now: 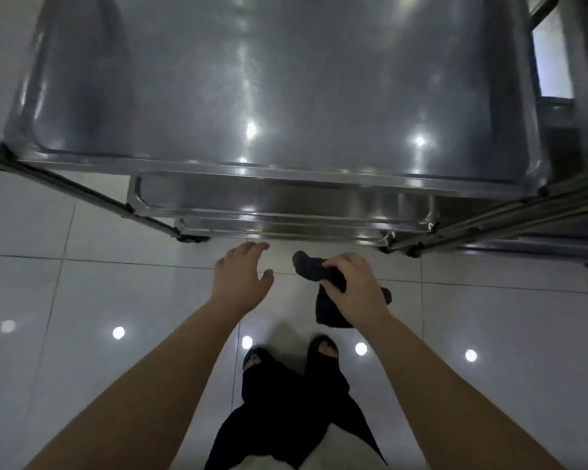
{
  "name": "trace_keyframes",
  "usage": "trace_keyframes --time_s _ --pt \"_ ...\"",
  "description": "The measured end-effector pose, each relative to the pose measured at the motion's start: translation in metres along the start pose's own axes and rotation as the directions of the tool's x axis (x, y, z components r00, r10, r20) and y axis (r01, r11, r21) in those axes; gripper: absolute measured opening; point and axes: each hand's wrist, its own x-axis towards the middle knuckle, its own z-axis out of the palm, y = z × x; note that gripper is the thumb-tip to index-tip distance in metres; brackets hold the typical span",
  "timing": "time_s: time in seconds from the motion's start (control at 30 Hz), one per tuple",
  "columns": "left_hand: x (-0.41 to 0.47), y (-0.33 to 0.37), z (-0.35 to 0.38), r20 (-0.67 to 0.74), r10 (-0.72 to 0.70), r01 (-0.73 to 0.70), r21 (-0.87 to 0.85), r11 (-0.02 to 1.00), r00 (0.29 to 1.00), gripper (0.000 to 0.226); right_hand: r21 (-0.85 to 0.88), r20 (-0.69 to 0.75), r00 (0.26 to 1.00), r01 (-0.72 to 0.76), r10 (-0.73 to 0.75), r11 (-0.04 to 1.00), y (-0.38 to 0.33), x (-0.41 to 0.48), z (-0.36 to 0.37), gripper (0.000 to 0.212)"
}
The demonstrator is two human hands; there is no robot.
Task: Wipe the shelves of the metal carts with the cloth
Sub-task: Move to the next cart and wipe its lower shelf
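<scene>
A stainless steel cart stands right in front of me, its bare top shelf [269, 79] filling the upper half of the head view. The front rims of two lower shelves [269, 206] show beneath it. My right hand [353, 286] grips a dark bunched cloth [309, 268], held in the air just short of the cart's front edge, with part of the cloth hanging below the wrist. My left hand [241, 276] hovers beside it, fingers spread and holding nothing, close to the lowest shelf's rim.
Glossy white floor tiles [82, 300] surround the cart. A second metal cart or frame [564, 198] stands close on the right. My feet in dark sandals [289, 354] and dark trousers are below my hands.
</scene>
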Motion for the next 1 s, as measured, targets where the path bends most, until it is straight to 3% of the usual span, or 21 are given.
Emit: trace_keyframes --time_s 0.27,0.4,0.6,0.67,0.77,1.0 --pt "0.104 -0.089 0.170 -0.004 0.033 -0.032 0.150 0.988 0.999 0.055 -0.057 -0.006 0.999 -0.048 0.048 0.997 0.139 0.075 0.147 0.033" --pt "0.169 -0.104 0.250 0.084 0.179 -0.197 0.337 0.921 0.980 0.057 -0.092 -0.090 0.996 0.015 -0.024 0.996 0.198 0.134 0.202 0.036" --pt "0.270 -0.132 0.328 -0.151 0.227 -0.167 0.331 0.929 0.962 0.051 -0.132 -0.321 0.933 0.129 -0.166 0.983 0.286 0.211 0.256 0.032" --pt "0.291 -0.136 0.345 -0.190 0.237 -0.165 0.331 0.929 0.953 0.048 -0.123 -0.414 0.893 0.138 -0.178 0.983 0.309 0.221 0.263 0.031" --pt "0.303 -0.135 0.362 -0.246 0.250 -0.178 0.280 0.943 0.936 0.045 -0.074 -0.501 0.862 0.051 -0.081 0.996 0.339 0.226 0.250 0.030" --pt "0.326 -0.138 0.384 -0.365 0.319 -0.195 0.339 0.920 0.875 0.043 -0.228 -0.598 0.799 -0.099 -0.060 0.969 0.388 0.236 0.199 0.033"
